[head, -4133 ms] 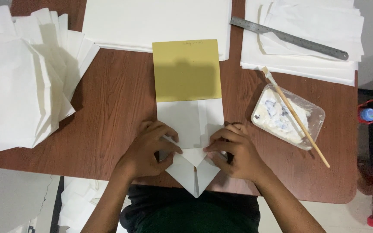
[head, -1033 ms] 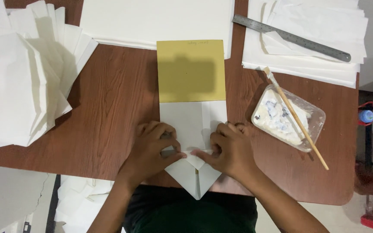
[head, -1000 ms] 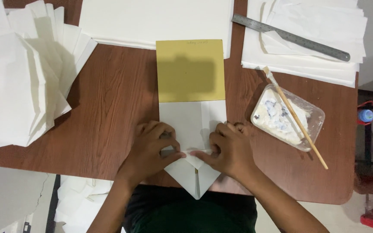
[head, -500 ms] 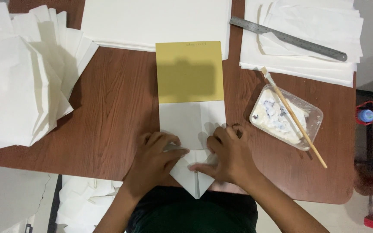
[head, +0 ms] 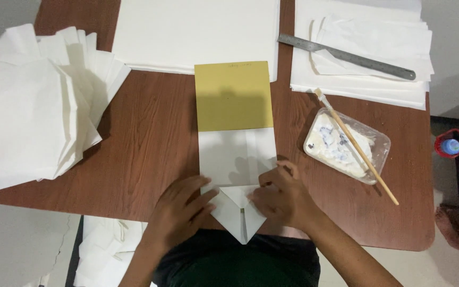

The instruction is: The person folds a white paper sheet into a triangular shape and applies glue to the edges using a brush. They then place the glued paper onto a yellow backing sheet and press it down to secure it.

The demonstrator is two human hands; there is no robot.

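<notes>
I see both hands moved down: left hand point(head: 179, 210) and right hand point(head: 282, 197) now press flat on the white folded paper point(head: 237, 175), its point at 6 o'clock; crease probably setting.

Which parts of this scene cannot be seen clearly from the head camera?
- Head view: side corners of the folded white paper bag lie under the left hand and right hand.
- Contents of the clear plastic tray: a white smear, too small to identify.
- Stack of white sheets: cut by the left edge.
</notes>
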